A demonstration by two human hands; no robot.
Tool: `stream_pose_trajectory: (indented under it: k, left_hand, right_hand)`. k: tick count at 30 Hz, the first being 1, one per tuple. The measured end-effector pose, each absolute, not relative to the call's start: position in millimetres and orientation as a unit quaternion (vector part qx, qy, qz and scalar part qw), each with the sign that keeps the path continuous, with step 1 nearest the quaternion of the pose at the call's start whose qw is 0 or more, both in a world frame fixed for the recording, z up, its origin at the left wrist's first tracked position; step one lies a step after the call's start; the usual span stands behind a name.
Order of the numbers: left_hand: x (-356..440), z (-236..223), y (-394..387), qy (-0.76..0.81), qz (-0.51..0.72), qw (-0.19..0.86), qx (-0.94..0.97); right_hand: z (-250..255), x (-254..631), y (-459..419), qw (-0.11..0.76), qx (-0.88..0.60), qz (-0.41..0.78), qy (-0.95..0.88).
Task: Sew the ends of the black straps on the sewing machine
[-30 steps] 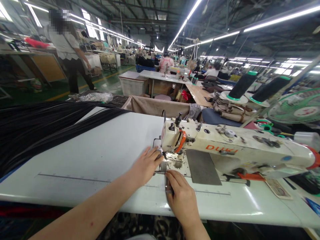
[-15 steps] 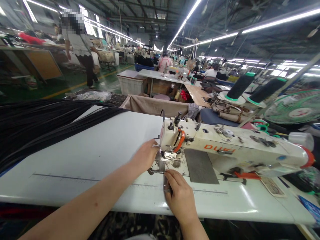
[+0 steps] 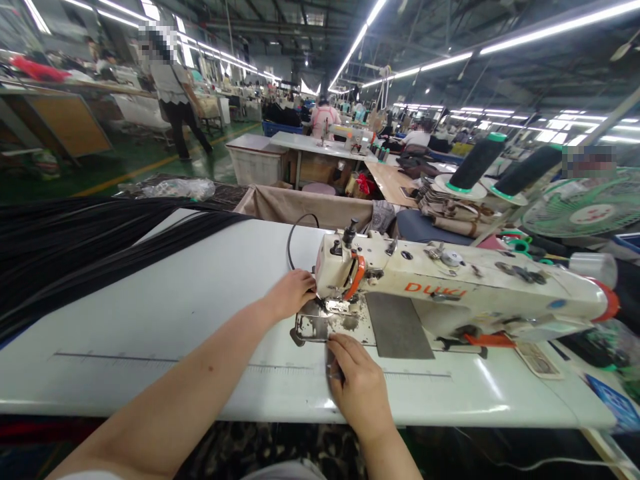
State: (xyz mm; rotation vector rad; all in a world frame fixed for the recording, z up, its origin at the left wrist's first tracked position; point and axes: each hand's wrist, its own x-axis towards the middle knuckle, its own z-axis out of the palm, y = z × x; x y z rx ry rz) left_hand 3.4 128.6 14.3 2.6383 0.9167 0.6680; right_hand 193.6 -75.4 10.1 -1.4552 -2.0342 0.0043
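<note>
A white sewing machine [image 3: 380, 273] with orange lettering stands on the white table. My left hand [image 3: 293, 293] is closed beside the left of its head, near the needle area. A thin black strip [image 3: 289, 245] loops up from that hand and goes behind the head; its other end is hidden. My right hand [image 3: 361, 380] lies at the front edge of the worn metal needle plate [image 3: 313, 328], thumb and fingers pinched together. What it holds, if anything, is hidden; a dark patch shows beside the thumb.
Many long black strips [image 3: 100, 247] drape over the table's [image 3: 150, 307] left side. A beige fabric bin [image 3: 310, 205] stands behind. Black thread cones [image 3: 477, 163] and a green fan [image 3: 590, 210] are at the right. One person [image 3: 173, 90] walks in the aisle; others sit farther back.
My left hand has moved slightly back and left along the machine head. The black strip now bows out left in a wide loop. My right hand stays at the plate's front; the view has shifted slightly.
</note>
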Motion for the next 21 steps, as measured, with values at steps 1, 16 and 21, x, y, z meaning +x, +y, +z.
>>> stream_pose_trajectory:
  k: [1, 16, 21]
  left_hand:
    - [0, 15, 127, 0.319, 0.224, 0.137, 0.911]
    - [-9, 24, 90, 0.399, 0.199, 0.223, 0.867]
    - [-4, 21, 68, 0.422, 0.219, 0.227, 0.85]
  right_hand:
    - [10, 193, -75, 0.314, -0.554, 0.001, -0.771]
    - [12, 192, -77, 0.312, -0.558, 0.003, -0.768]
    - [13, 191, -77, 0.312, -0.559, 0.002, -0.768]
